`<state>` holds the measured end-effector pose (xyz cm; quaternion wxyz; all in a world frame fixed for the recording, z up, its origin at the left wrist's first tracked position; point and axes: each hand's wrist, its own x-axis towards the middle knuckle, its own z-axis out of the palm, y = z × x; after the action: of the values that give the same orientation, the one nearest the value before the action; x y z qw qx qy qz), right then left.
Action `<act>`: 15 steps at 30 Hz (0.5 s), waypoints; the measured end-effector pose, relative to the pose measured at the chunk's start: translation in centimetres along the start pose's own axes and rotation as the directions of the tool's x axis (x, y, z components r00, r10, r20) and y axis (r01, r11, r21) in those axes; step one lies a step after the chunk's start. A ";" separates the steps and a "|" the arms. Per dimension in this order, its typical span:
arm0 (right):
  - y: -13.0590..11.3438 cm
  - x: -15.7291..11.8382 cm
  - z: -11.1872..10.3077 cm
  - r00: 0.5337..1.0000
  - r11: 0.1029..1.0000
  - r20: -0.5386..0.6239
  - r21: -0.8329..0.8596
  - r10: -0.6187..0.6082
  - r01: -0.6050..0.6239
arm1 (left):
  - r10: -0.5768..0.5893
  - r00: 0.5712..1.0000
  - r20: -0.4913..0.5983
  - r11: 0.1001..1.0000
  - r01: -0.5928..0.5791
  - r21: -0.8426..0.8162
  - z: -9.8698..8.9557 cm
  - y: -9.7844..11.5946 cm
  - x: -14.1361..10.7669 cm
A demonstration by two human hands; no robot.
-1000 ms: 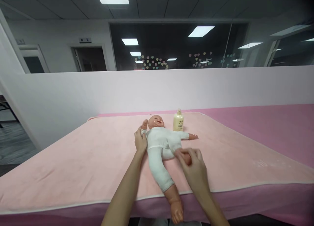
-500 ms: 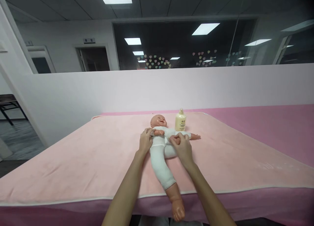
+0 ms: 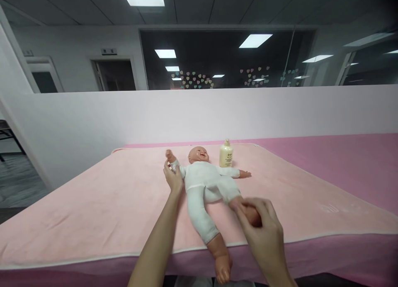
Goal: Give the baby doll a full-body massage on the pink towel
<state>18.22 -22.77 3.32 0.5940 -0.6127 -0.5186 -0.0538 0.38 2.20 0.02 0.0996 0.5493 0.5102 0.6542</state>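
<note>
Two-handed hold on the doll (image 3: 203,175)

Head view: it lies on its back, mid-blanket (image 3: 93,204). The left hand (image 3: 173,178) is curled around one forearm (image 3: 174,163); the right hand (image 3: 264,224), slightly blurred, closes on the opposite foot (image 3: 253,217). The step in hand looks like holding these limbs outspread; shifting them would call for gentle, even grips. A bottle (image 3: 226,156) stands just beyond the outstretched arm (image 3: 231,172), the free foot (image 3: 223,270) overhangs the blanket's near edge, and broad room lies either side.

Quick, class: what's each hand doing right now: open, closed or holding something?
Left hand: closed, holding the white-sleeved arm of the white cloth-bodied baby doll.
Right hand: closed, holding the doll's smooth, bare brown foot.
</note>
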 end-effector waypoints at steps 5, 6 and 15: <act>-0.1 6.6 6.6 0.968 0.991 0.242 -0.127 0.060 -0.030 | 0.245 0.903 0.352 0.955 -0.287 0.073 0.3 1.5 -1.4; 0.2 6.9 7.5 0.962 0.989 0.260 -0.137 0.089 -0.055 | 0.235 0.899 0.369 0.956 -0.282 0.078 0.4 1.5 -1.5; 3.4 -1.9 0.4 0.984 0.992 0.131 -0.008 0.124 -0.124 | -0.208 0.959 0.195 0.976 0.191 0.104 -0.1 -1.3 -0.5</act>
<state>19.51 -22.74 -0.36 0.5609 -0.6458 -0.5175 0.0238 -0.05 2.44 -1.29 0.1938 0.5630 0.5772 0.5589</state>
